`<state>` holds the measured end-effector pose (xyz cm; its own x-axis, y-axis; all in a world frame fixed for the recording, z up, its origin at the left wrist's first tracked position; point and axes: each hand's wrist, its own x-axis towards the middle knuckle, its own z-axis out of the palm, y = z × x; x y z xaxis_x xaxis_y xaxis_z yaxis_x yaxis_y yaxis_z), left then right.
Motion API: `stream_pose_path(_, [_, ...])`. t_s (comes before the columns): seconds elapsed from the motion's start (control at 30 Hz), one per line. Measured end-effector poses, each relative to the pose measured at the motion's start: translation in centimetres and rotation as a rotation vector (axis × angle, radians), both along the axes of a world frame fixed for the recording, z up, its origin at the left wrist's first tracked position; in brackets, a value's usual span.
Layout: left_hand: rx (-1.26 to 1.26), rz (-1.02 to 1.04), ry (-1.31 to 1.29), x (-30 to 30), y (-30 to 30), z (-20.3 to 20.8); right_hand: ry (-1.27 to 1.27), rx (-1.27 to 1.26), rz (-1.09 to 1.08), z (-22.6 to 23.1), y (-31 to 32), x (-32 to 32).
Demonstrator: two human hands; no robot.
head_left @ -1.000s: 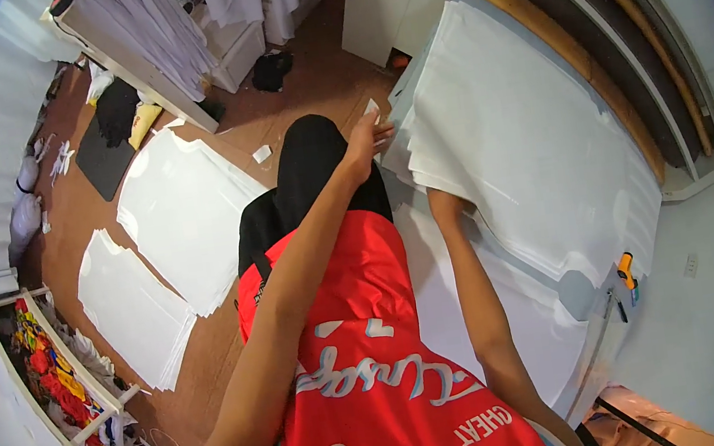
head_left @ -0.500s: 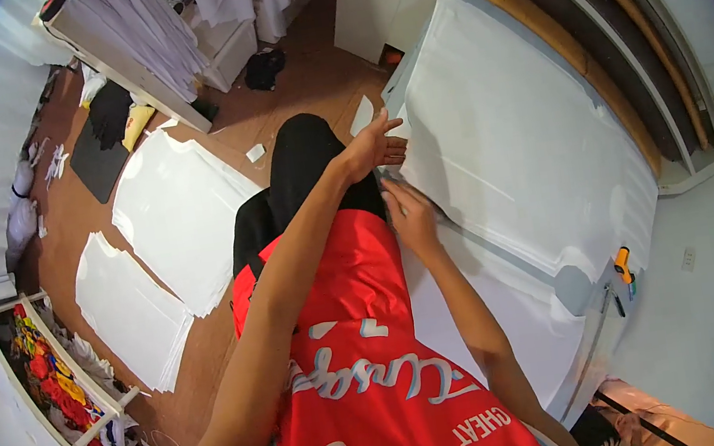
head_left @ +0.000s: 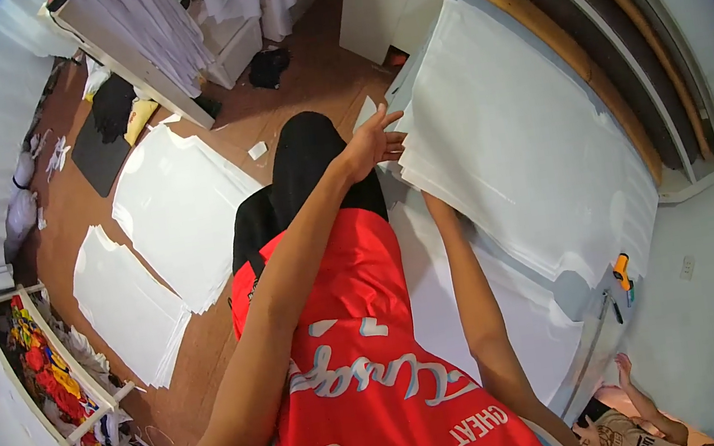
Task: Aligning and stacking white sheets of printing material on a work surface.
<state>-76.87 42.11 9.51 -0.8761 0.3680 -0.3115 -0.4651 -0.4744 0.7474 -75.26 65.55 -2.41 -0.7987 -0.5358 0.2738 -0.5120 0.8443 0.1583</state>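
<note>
A stack of large white cut sheets, paper or cloth I cannot tell, lies on the table at my right. My left hand is at the stack's left edge, thumb and fingers apart, the fingertips close to or touching the sheets. Beneath that lifted left edge goes my right forearm; the sheets cover my right hand, so its fingers do not show. A pale surface or lower sheet shows below the stack.
White garment-shaped pieces lie on the brown floor at left, near a crate of colourful scraps. An orange-handled tool rests at the table's right end. Another person is at lower right. Shelving stands behind the stack.
My right hand has gone under the stack, and its left edge has risen over it. My left hand has barely moved. At lower right the other person has come further into view.
</note>
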Motion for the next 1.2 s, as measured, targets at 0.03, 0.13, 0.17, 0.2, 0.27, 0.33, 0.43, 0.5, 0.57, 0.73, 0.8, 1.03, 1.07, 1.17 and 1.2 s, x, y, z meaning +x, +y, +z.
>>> stream_pose_path(0.03, [0.0, 0.001, -0.002, 0.1, 0.0, 0.0, 0.077, 0.131, 0.019, -0.3, 0.2, 0.0])
stream_pose_path(0.13, [0.015, 0.018, -0.012, 0.3, -0.2, 0.5, 0.099, 0.144, -0.003, -1.4, 0.4, -0.1])
stream_pose_path(0.17, [-0.007, 0.038, -0.021, 0.4, -0.4, 0.7, 0.043, 0.023, -0.043, -1.9, 0.4, -0.2])
stream_pose_path(0.2, [-0.028, 0.057, -0.03, 0.4, -0.3, 0.6, -0.011, -0.097, -0.084, -2.3, 0.5, -0.2])
stream_pose_path(0.27, [-0.008, 0.104, -0.037, 0.3, 0.1, 0.5, -0.118, -0.337, -0.166, -3.2, 0.7, -0.4])
stream_pose_path(0.33, [0.011, 0.15, -0.044, -0.3, 0.6, -1.1, -0.224, -0.58, -0.248, -3.7, 0.8, -0.6])
stream_pose_path(0.43, [-0.133, 0.326, -0.123, -0.8, 0.1, -2.8, -0.246, -0.764, -0.229, -1.1, -0.4, -1.3])
stream_pose_path(0.5, [-0.194, 0.307, -0.161, -0.7, -0.4, -3.1, -0.219, -0.82, -0.189, 2.6, -1.3, -1.4])
stream_pose_path(0.57, [-0.201, 0.226, -0.151, -0.7, -0.2, -3.1, -0.021, -0.806, -0.169, 5.8, -1.5, -2.0])
stream_pose_path(0.73, [-0.024, 0.042, -0.106, -0.6, 0.8, -1.5, -0.437, -1.075, -0.304, 7.5, -0.4, -1.3])
stream_pose_path(0.8, [0.084, -0.018, -0.095, -0.3, -0.1, -0.8, -0.392, -0.724, -0.242, 11.5, -3.0, 2.0])
stream_pose_path(1.03, [0.126, -0.073, -0.028, -0.5, 0.1, -1.1, -0.439, -0.686, -0.043, 6.7, -6.1, 5.8])
stream_pose_path(1.07, [0.163, -0.082, 0.002, -0.4, 0.1, -1.1, -0.371, -0.745, -0.131, 6.1, -6.1, 5.4])
stream_pose_path(1.17, [0.183, -0.058, 0.016, 0.1, -1.0, -0.8, -0.302, -0.704, -0.244, 4.6, -5.8, 3.8])
stream_pose_path(1.2, [0.173, -0.031, -0.002, 0.3, -1.1, -0.7, -0.292, -0.676, -0.265, 3.9, -5.2, 2.4])
